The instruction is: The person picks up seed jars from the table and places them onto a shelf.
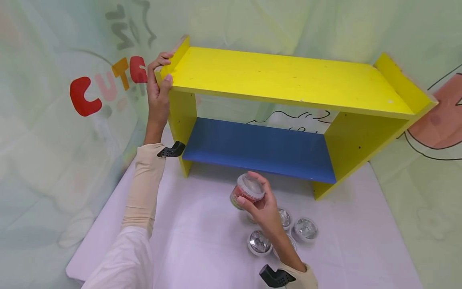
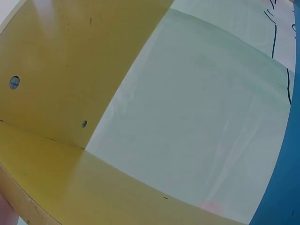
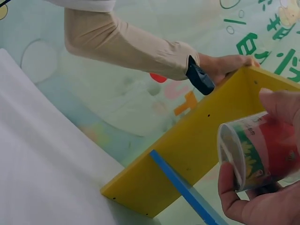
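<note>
A yellow shelf unit (image 1: 288, 76) with a blue lower board (image 1: 252, 148) stands on the white table. My left hand (image 1: 159, 86) grips the top of its left side panel, thumb in front and fingers over the outer face. In the right hand (image 1: 265, 204) is a small clear plastic jar (image 1: 249, 190) with a red and green label, held tilted in front of the blue board. The right wrist view shows thumb and fingers round the jar (image 3: 262, 152). Beneath that hand, several lidded jars with silvery tops (image 1: 260, 243) stand on the table, partly hidden by the forearm.
The white-covered table (image 1: 202, 249) carries the shelf toward its back. Pale green printed cloth (image 1: 90, 172) hangs behind and to the left. The shelf's right side panel (image 1: 364, 148) rises right of the jars.
</note>
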Demonstrator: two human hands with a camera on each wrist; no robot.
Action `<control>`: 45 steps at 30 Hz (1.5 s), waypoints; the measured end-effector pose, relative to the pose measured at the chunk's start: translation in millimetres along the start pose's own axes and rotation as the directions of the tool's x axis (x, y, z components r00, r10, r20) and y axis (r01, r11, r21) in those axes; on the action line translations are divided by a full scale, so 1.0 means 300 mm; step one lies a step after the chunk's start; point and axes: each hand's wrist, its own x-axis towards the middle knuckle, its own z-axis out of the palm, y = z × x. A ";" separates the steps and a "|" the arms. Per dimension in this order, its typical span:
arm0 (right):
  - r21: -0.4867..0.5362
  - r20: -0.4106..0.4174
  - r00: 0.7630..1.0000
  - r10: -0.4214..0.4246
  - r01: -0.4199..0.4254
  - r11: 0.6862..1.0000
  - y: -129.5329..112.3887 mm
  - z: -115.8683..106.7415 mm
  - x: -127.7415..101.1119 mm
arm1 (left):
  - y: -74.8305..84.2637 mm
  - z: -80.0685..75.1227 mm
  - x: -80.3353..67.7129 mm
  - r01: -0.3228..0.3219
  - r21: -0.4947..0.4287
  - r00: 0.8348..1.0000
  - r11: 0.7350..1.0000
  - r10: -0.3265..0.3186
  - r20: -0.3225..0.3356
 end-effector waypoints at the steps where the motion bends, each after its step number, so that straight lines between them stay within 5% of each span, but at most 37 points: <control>1: -0.004 -0.016 1.000 0.014 -0.014 1.000 -0.004 0.001 0.003 | 0.001 0.001 0.000 0.000 0.000 1.000 1.000 0.000 0.000; 12: 0.047 -0.073 0.996 0.060 -0.056 0.997 -0.032 0.009 0.027 | 0.010 0.011 0.000 -0.008 0.023 1.000 1.000 0.008 0.006; 22: 0.033 -0.019 1.000 0.012 -0.012 0.999 -0.086 -0.004 0.067 | 0.007 0.010 -0.007 0.008 0.029 1.000 1.000 -0.008 0.005; 29: 0.098 0.034 0.989 -0.144 0.140 0.985 -0.163 -0.041 0.121 | -0.010 0.006 -0.020 0.016 0.040 1.000 0.999 -0.017 0.013; 36: 0.041 0.080 0.966 -0.246 0.243 0.969 -0.299 -0.051 0.215 | -0.026 -0.004 -0.028 0.007 0.072 1.000 0.997 -0.008 0.016; 45: -0.020 0.134 0.946 -0.296 0.302 0.953 -0.420 -0.035 0.336 | -0.059 0.004 -0.040 -0.008 0.082 0.999 0.997 0.005 0.043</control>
